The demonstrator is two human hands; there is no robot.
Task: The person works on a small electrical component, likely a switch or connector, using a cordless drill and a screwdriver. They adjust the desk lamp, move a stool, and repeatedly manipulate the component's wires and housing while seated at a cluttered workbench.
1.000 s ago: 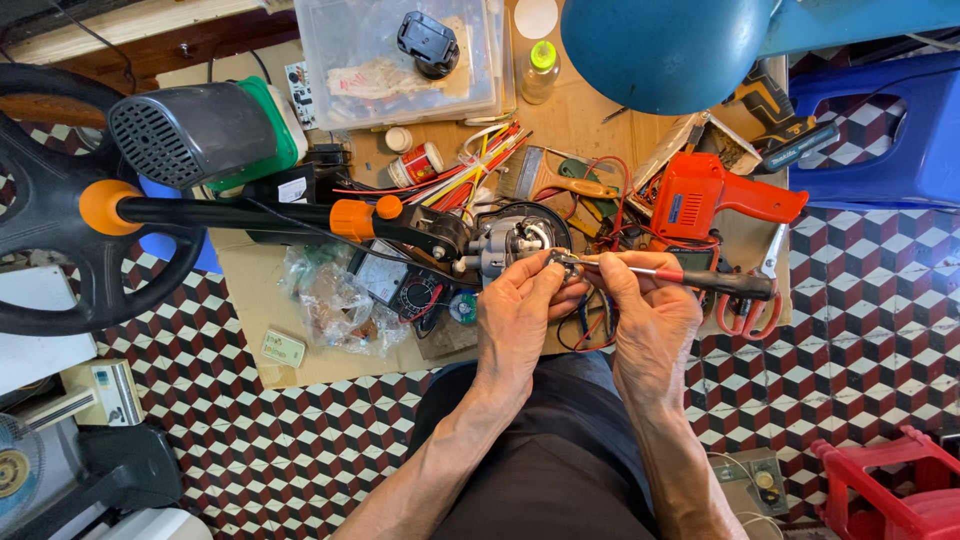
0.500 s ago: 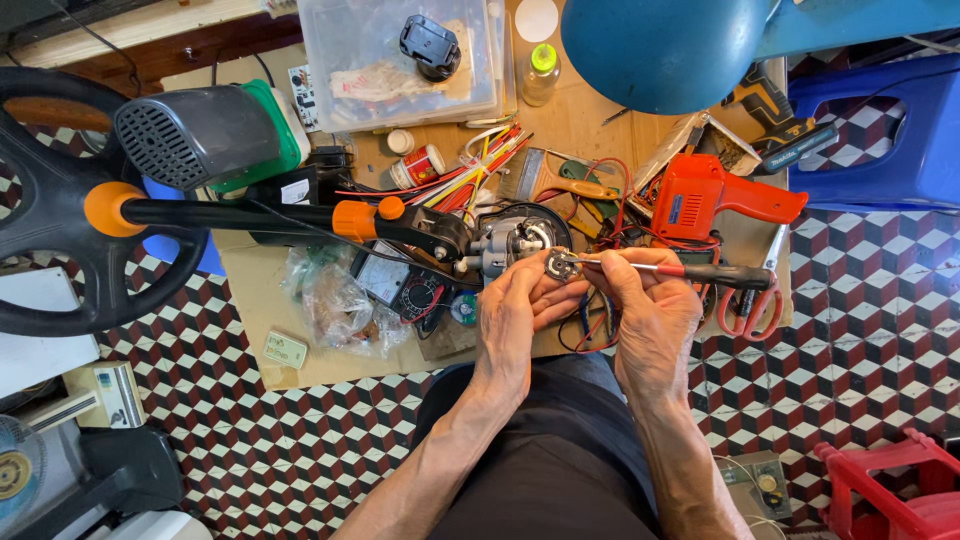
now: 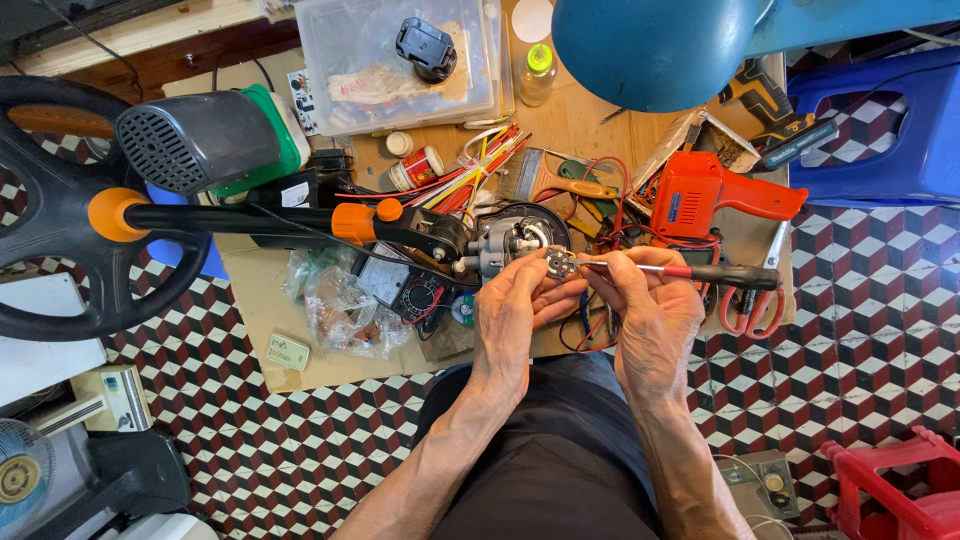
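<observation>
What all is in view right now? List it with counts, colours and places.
small round metal part: 1, silver, at left fingertips
screwdriver: 1, black-red handle, right hand, tip at the part
motor: 1, grey, behind the hands
heat gun: 1, orange-red, right of centre
trimmer shaft: 1, black-orange, left
multimeter: 1, dark, left of hands
clear box: 1, top
lamp shade: 1, blue, top
left hand: 1
right hand: 1

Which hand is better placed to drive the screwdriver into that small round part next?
Probably the right hand. It grips the screwdriver, whose tip meets the round part. The left hand pinches that part, so it is busy steadying it.
</observation>
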